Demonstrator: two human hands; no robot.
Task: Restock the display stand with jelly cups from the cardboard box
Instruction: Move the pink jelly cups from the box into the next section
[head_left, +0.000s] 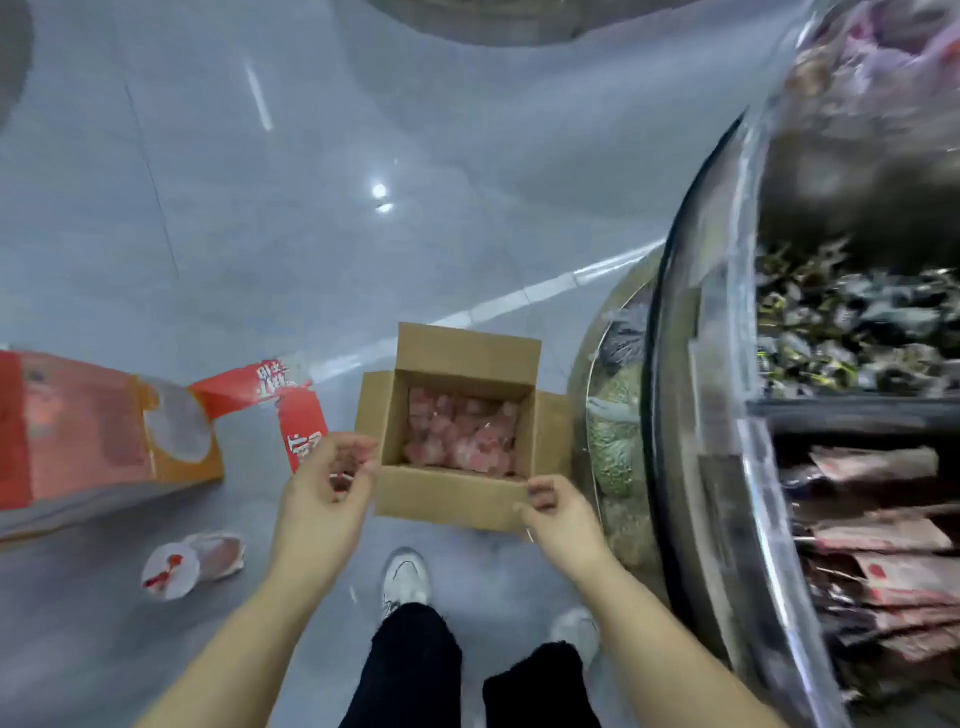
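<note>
An open cardboard box (447, 493) stands on the grey floor in front of my feet, its flaps folded out. Pink jelly cups (460, 434) lie in its bottom. My left hand (324, 486) hovers just left of the box's near corner, fingers curled around a few small pink jelly cups. My right hand (558, 512) is at the box's near right corner, fingers loosely bent and close to the front flap; nothing shows in it. The round display stand (701, 364) with clear curved walls rises at the right, its tiers full of wrapped sweets.
A red and orange carton (93, 436) lies on its side at the left, with a torn red flap (291, 410) beside the box. A crumpled clear bag (192, 564) lies on the floor near left. My shoes (408, 577) are below the box.
</note>
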